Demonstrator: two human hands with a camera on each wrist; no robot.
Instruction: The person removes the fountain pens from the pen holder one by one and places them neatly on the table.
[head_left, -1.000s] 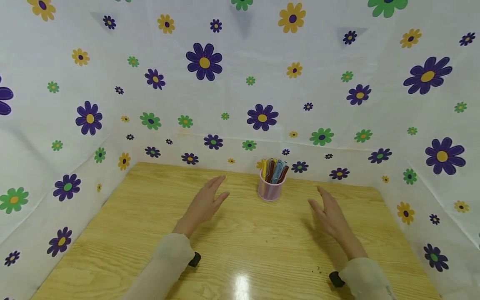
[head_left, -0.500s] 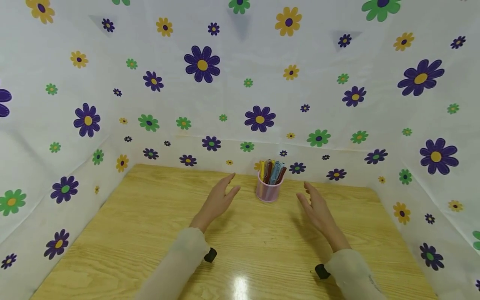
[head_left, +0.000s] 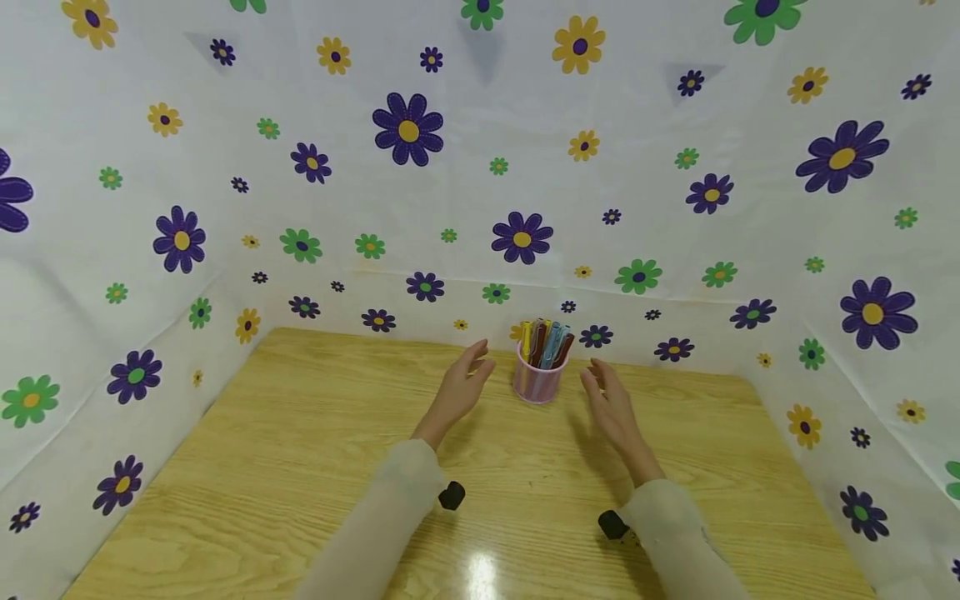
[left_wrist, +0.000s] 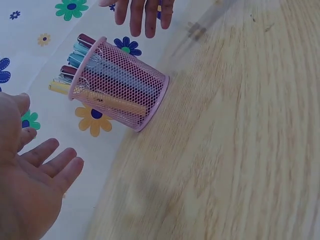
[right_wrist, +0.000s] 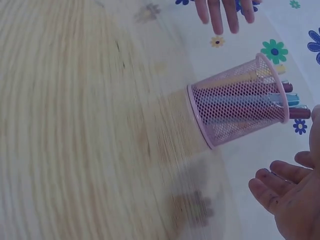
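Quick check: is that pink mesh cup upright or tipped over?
Upright. In the head view, the pink mesh cup stands on its base on the table, rim up, with pens poking out of the top.

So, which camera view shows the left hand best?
The head view: the left hand is fully in frame. The left wrist view shows it larger, but cut off at left; the right wrist view, only its fingers.

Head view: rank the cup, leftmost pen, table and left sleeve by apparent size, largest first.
1. Table
2. Left sleeve, perhaps enlarged by nearness
3. Cup
4. Leftmost pen
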